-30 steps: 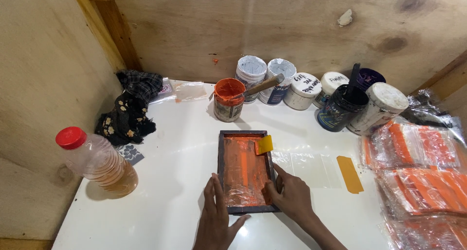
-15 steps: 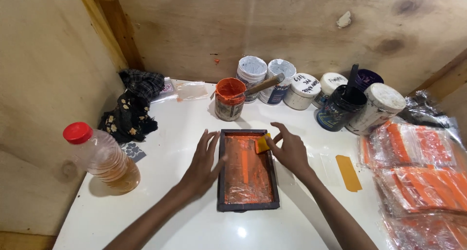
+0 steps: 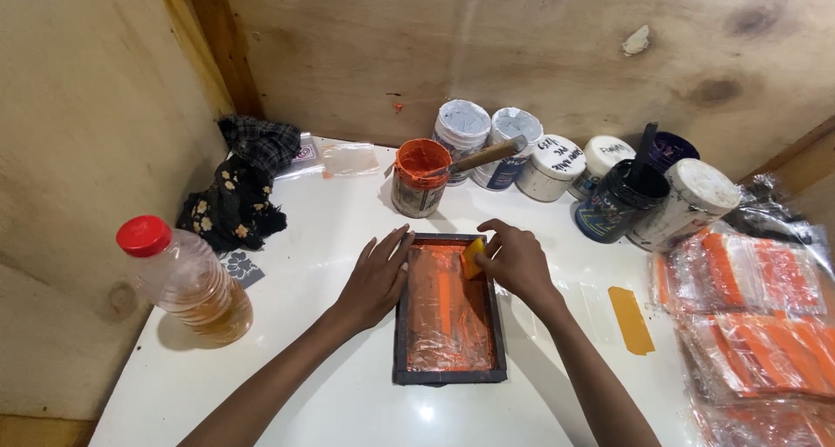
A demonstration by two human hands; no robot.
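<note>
The dark frame point(image 3: 399, 325) on the white worktop point(image 3: 330, 203) is steadied by the flat, open left hand point(image 3: 376, 277); a yellow scraper point(image 3: 473, 257) is gripped by the right hand point(image 3: 517, 259).

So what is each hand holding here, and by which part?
The right hand pinches a small yellow squeegee by its right edge, over the dark printing frame. The left hand holds nothing; it rests flat against the frame's left rail.

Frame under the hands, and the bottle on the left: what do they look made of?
Frame: dark, matte, likely painted wood or metal; its mesh is smeared with glossy orange ink. Bottle: clear plastic, judging by the amber liquid showing through, with a red cap.
</note>
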